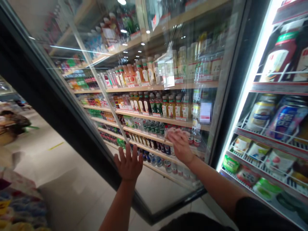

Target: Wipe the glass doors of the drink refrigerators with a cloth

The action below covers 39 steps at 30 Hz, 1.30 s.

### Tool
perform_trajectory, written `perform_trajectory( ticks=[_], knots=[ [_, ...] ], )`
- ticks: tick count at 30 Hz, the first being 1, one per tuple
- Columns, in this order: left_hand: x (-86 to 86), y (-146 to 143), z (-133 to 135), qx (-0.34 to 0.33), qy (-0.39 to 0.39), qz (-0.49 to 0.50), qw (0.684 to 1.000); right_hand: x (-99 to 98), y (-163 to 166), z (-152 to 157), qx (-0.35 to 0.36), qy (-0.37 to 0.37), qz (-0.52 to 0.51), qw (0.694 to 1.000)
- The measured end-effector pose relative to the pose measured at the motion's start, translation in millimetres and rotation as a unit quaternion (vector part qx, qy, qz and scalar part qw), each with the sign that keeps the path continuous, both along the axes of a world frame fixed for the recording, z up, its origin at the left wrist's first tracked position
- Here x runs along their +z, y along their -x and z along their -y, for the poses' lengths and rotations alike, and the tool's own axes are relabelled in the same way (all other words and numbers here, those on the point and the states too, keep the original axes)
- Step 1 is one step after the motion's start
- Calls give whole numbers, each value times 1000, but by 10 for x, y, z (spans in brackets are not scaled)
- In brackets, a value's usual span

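Note:
An open glass fridge door with a dark frame stands tilted across the view. My left hand lies with its fingers spread on the lower left part of the door, at the dark frame and glass. On the glass to its right, my right hand presses a pinkish cloth. The cloth is bunched under the fingers and slightly blurred, so most of it is hidden. Through the pane and partly mirrored in it are shelves of bottled drinks.
At the right, the lit fridge shelves hold bottles, cans and packs in wire racks. A person sits low at the far left. Colourful packages stand at the lower left, beside the tiled floor.

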<state>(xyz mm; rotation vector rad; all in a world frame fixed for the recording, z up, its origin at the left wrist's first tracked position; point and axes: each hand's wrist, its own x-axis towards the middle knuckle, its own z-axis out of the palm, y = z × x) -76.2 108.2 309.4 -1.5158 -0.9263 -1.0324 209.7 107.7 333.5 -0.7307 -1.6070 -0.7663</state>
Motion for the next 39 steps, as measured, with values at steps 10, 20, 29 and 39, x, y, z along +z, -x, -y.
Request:
perform_trajectory(
  ticks=[10, 20, 29, 39],
  knots=[
    [9, -11, 46, -13, -2, -2, 1000, 139, -567, -138, -58, -6, -154, 986],
    [4, -13, 70, -22, 6, 2, 1000, 45, -811, -193, -90, 28, -173, 980],
    [-16, -26, 106, -12, 10, 6, 1000, -404, -923, -178, -149, 85, -247, 954],
    [-89, -9, 145, -6, 27, 24, 999, 126, -1270, -275, -132, 40, -294, 946]
  ],
)
